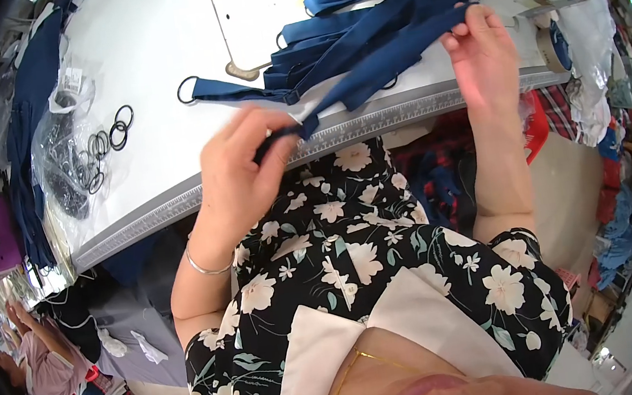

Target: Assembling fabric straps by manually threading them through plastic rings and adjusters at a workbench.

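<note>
A navy blue fabric strap [386,60] stretches slantwise between my two hands over the front of the white table [135,42]. My left hand [243,171] is closed on its near end, where the cloth is folded; the fingers are slightly blurred. At the upper right, my right hand [483,50] pinches the strap's other end between thumb and fingers. Behind the held strap lies a heap of similar navy straps [313,44], some ending in black rings. One such ring [187,90] sticks out on the left of the heap.
Loose black rings [98,145] lie by a clear plastic bag [65,177] on the left. A ruler strip [400,110] runs along the table's front edge. A metal plate [231,22] sits behind the straps. At right stand a tape roll [553,50] and a red basket [535,127]. Another person [56,363] is at far left.
</note>
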`<action>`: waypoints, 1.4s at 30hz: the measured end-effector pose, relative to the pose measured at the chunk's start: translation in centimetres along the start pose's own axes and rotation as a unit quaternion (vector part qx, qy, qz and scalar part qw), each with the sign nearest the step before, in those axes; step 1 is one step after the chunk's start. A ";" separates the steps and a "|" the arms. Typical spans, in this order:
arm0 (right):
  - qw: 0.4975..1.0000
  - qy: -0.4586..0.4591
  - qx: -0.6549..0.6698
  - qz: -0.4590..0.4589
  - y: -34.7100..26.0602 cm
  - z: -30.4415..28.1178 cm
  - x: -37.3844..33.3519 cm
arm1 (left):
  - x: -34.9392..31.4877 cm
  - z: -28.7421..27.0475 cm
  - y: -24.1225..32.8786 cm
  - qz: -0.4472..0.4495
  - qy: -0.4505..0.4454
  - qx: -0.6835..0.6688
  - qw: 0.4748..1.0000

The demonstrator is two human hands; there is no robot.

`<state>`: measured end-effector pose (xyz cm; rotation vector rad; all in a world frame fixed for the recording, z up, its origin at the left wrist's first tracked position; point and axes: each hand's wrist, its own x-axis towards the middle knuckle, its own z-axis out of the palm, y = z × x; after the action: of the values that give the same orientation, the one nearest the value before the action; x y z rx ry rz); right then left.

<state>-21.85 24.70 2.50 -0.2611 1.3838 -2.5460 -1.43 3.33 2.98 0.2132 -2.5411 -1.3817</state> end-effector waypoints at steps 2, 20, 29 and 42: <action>0.984 -0.012 -0.170 -0.060 0.7 -0.6 1.6 | 1.7 0.2 -0.1 0.148 0.092 0.193 0.966; 0.600 -0.426 -0.570 -0.366 3.3 3.7 2.4 | 2.4 0.2 -1.5 0.122 0.082 0.192 0.970; 0.694 -0.492 -0.413 -0.324 4.0 7.4 -1.3 | 0.1 -0.1 0.5 -0.057 -0.015 -0.229 0.972; 0.555 -0.282 -0.405 -0.670 2.5 6.8 -1.8 | -1.6 -1.2 1.3 -0.163 -0.085 -0.519 0.835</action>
<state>-18.02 18.51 3.99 -2.9089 2.3073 -1.5183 0.41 3.46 4.45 0.3161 -1.5162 -2.7617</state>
